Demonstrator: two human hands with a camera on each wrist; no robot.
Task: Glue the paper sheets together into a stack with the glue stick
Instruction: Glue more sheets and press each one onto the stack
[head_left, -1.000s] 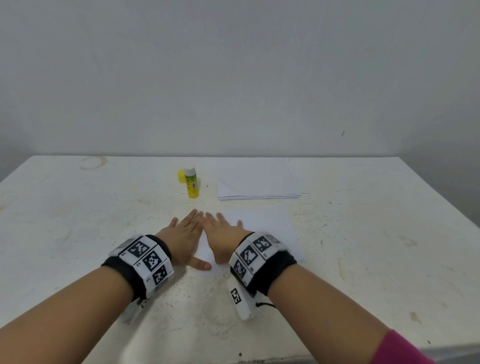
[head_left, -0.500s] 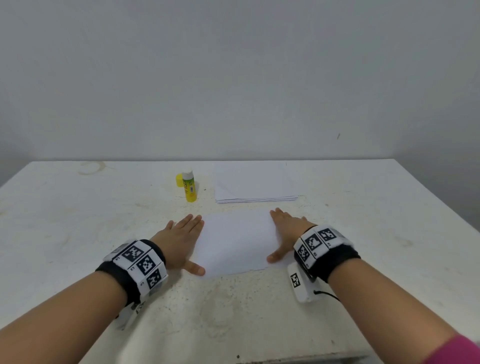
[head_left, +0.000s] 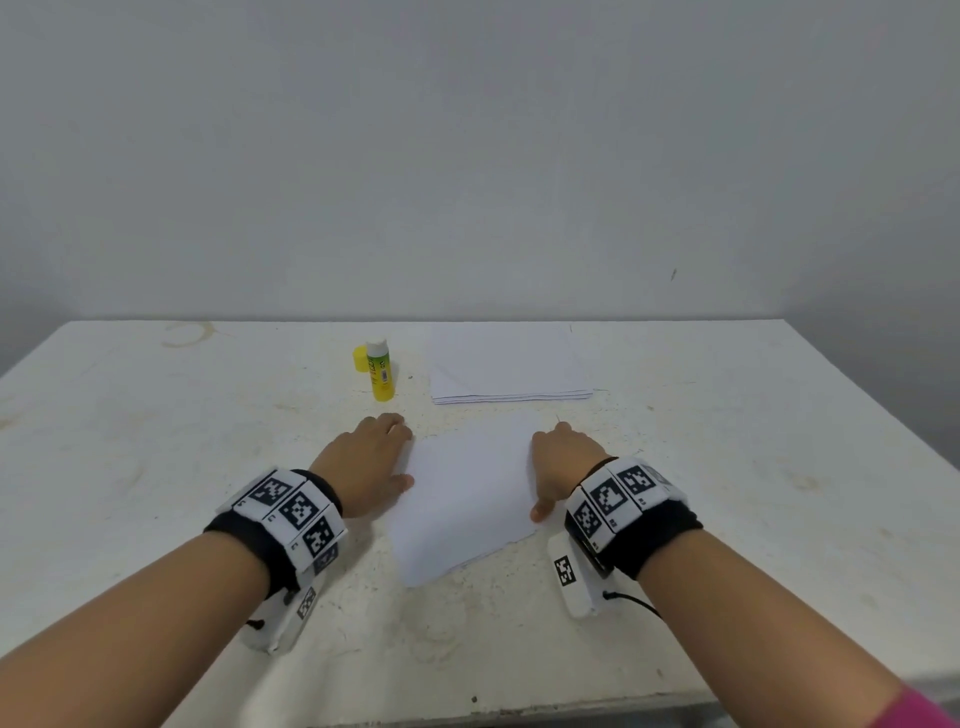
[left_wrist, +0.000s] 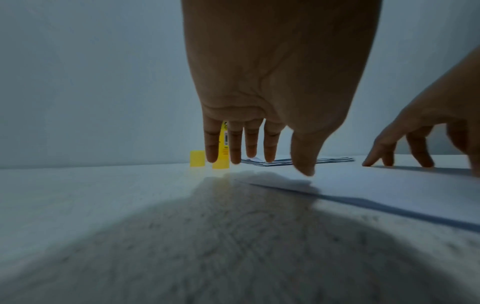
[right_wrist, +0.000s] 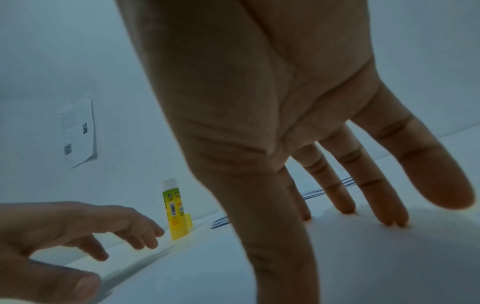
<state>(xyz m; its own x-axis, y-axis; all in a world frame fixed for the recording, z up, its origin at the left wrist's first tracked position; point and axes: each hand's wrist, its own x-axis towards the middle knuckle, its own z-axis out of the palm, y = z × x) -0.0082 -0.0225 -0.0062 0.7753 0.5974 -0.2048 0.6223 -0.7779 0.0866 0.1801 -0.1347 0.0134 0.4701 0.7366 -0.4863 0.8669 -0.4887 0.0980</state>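
Hands: left hand sits centre-left of the head frame, fingers straight, hovering beside the left edge of the near sheet; I hold nothing with it. Right hand is centre-right, fingers spread, tips pressed on the sheet's right side, gripping nothing.
Near sheet: single white paper sheet lies flat at mid-frame between my two hands, slightly skewed to the table edge.
Loose sheets: paper pile lies above the near sheet in the head view, just right of centre, edges a little fanned.
Glue stick: glue stick stands upright, left of the pile, white tip exposed; its yellow cap sits just beside it. In the right wrist view it shows lower left, past my left fingers.
Table: white, stained table carries everything.
Thumb contact: left thumb may touch the sheet edge; the wrist view is too dim to tell.
Progress: early, I judge. One sheet is laid out; no glue streaks are visible on it. Left to do: pick up the stick, coat the sheet, lay on the next from the pile, press, repeat.
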